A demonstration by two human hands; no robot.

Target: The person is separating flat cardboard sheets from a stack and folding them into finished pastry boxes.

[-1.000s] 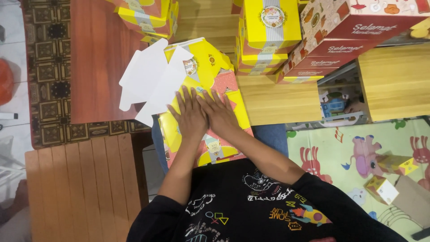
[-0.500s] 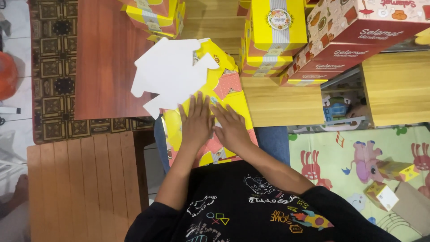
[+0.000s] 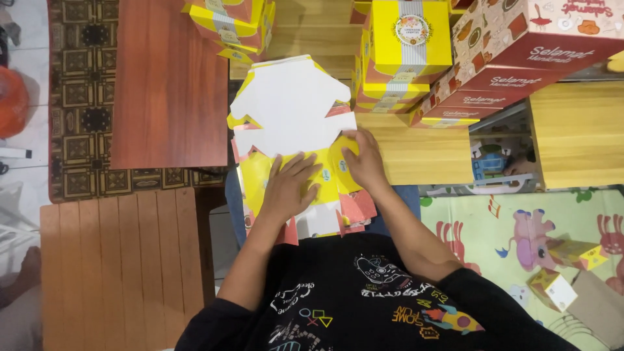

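Your left hand lay flat and open, fingers spread, pressing down on the yellow printed face of an unfolded carton blank that rested across your lap. Your right hand sat just beside it at the blank's right edge, fingers curled loosely over the yellow panel where the white flap met it; whether it pinched the card or only pressed on it could not be told. The blank's white inner side faced up on its far half, reaching towards the wooden worktop ahead of you, with pink tabs showing near your body. On that worktop stood a stack of folded yellow boxes, touching a pile of red patterned boxes to its right. More yellow boxes sat further left, beside a reddish-brown board. A cartoon-printed play mat lay at your right.
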